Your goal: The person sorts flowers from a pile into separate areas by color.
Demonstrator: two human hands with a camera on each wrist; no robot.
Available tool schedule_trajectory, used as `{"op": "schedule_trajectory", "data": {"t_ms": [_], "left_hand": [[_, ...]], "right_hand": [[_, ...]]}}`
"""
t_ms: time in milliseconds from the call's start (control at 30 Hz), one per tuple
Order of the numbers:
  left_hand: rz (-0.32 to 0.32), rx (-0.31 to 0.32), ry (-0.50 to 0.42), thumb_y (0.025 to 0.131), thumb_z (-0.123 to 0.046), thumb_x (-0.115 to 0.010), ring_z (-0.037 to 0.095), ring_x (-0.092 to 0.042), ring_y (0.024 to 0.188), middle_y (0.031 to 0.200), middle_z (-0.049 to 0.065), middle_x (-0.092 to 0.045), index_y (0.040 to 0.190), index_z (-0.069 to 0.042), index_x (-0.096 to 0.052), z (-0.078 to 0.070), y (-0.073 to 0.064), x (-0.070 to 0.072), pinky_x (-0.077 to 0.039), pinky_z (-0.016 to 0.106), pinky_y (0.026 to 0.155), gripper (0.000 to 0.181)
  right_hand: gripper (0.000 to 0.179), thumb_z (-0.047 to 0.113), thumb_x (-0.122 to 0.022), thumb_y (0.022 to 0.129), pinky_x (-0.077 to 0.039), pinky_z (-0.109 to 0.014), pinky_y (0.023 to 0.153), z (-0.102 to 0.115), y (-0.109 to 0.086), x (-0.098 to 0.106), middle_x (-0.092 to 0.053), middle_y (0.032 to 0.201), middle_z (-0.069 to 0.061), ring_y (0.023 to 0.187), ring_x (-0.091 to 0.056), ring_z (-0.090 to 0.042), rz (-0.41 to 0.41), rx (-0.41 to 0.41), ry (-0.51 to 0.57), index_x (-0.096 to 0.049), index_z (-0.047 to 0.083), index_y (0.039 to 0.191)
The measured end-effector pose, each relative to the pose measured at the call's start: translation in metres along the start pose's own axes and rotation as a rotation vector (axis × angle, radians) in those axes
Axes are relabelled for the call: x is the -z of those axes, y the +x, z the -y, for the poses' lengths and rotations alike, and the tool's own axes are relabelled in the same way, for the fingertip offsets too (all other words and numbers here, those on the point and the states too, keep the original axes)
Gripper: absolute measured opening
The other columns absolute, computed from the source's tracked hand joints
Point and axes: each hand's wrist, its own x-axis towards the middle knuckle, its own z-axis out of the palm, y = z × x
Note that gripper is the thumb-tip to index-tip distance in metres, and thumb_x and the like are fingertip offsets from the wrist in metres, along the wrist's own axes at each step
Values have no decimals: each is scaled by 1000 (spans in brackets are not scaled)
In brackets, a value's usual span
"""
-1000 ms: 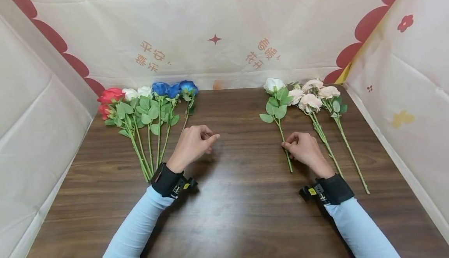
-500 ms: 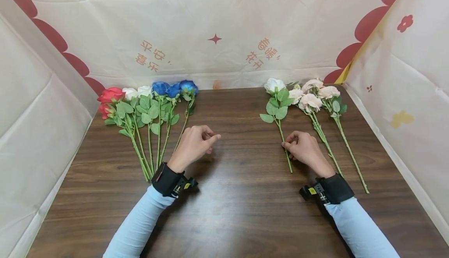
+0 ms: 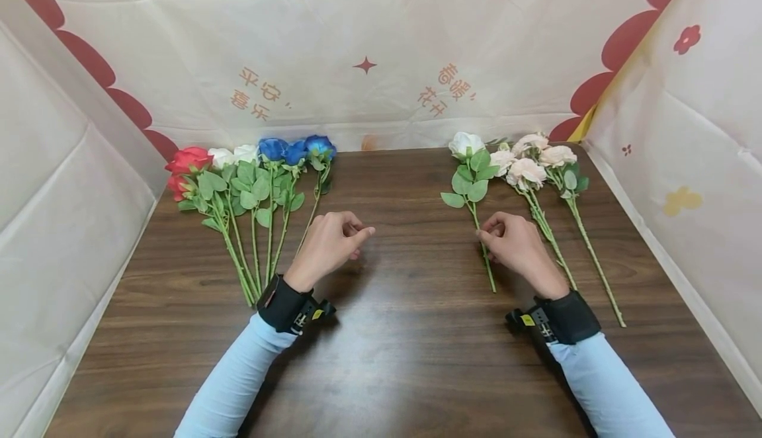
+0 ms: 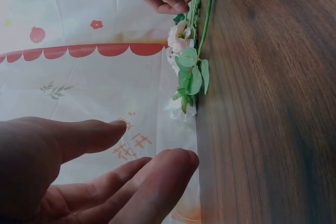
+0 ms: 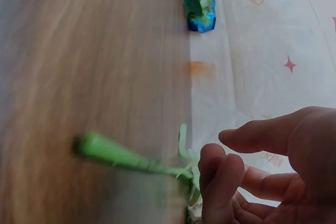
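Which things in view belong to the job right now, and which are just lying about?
Probably in the job:
single white rose, its stem beside the right hand

Seemingly just lying about for now:
red roses
left-side white roses
blue roses
pale pink flowers

The left hand hides part of the rightmost blue rose. The head view's bottom edge cuts both sleeves. The right wrist view blurs a green stem.
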Motion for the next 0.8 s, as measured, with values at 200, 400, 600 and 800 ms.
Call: {"op": "schedule_trajectory", "data": {"t_ms": [200, 400, 600, 800], "left_hand": [[-8, -2, 21, 91, -35, -63, 13, -61, 50, 60, -7, -62, 89, -14, -70, 0, 0, 1, -44, 28, 49, 22], [-17, -11, 21, 91, -34, -64, 12, -60, 48, 62, -5, -64, 90, -13, -70, 2, 1, 2, -46, 27, 51, 22], [-83, -3, 133, 89, -35, -65, 9, -56, 51, 66, -7, -62, 88, -12, -72, 14, 7, 8, -45, 27, 52, 24], [-63, 134, 120, 89, -37, -65, 12, -60, 50, 64, 1, -65, 97, -7, -70, 46, 16, 30, -48, 29, 48, 31]], "right_hand": [[21, 26, -63, 92, -49, -30, 47, 16, 2, -5, -66, 71, -9, 51, -62, -16, 26, 30, 49, -63, 6, 96], [17, 22, -64, 91, -51, -31, 45, 35, 6, -17, -67, 75, -11, 53, -63, -19, 72, 53, 113, -64, 6, 96], [15, 21, -64, 91, -51, -30, 45, 61, 15, -32, -67, 74, -11, 52, -62, -17, 102, 102, 139, -65, 6, 95], [16, 24, -64, 92, -51, -31, 45, 87, 20, -45, -67, 75, -11, 52, -62, -21, 141, 133, 166, -64, 8, 94]]}}
